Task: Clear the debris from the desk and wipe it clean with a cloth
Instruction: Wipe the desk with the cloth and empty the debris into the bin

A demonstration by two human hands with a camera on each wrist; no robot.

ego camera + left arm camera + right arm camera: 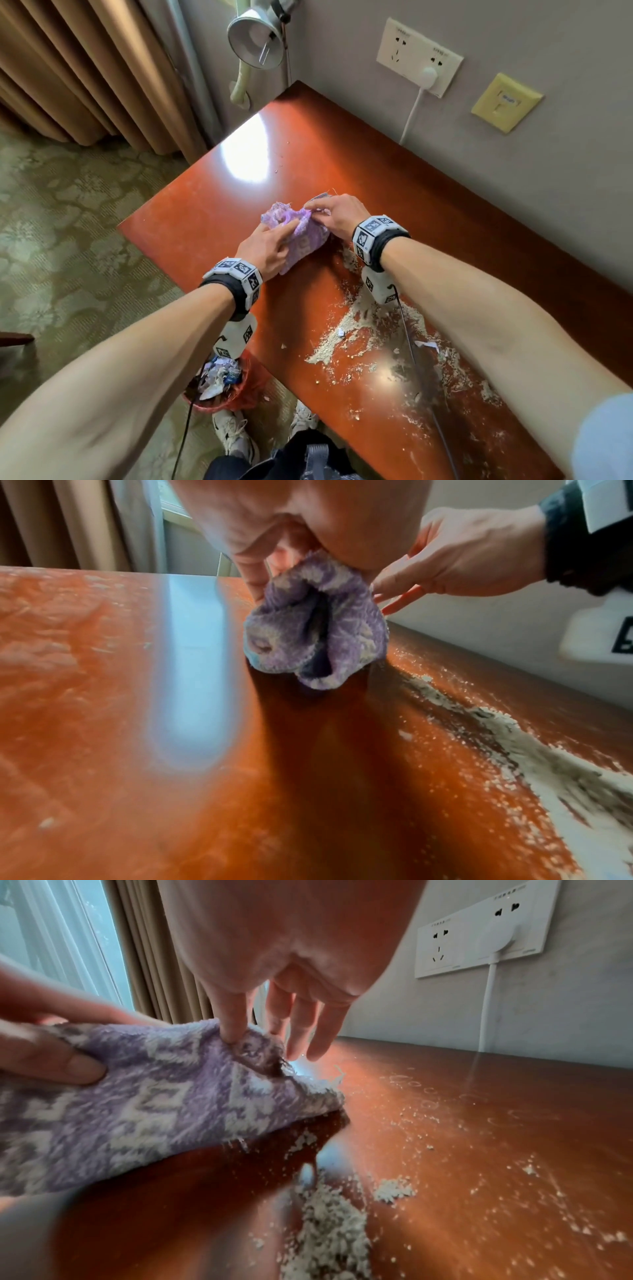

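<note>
A purple-and-white patterned cloth (pixel 301 236) (pixel 318 631) (pixel 154 1104) is bunched just above the middle of the red-brown desk (pixel 359 164). My left hand (pixel 265 246) grips its near side, fingers curled round the fabric. My right hand (pixel 337 212) (pixel 260 1031) pinches a fold at the top between thumb and forefinger, the other fingers (pixel 318 1031) hanging straight. Pale crumbly debris (pixel 356 329) (pixel 534 750) (pixel 325 1218) is strewn over the near right part of the desk, along with small paper scraps (pixel 426 345).
A red waste bin (pixel 222 380) full of paper stands on the carpet by the desk's near left edge. A wall socket (pixel 418 56) with a white plug and cable sits behind the desk. A lamp (pixel 257 37) and curtains (pixel 85 68) are at the far left.
</note>
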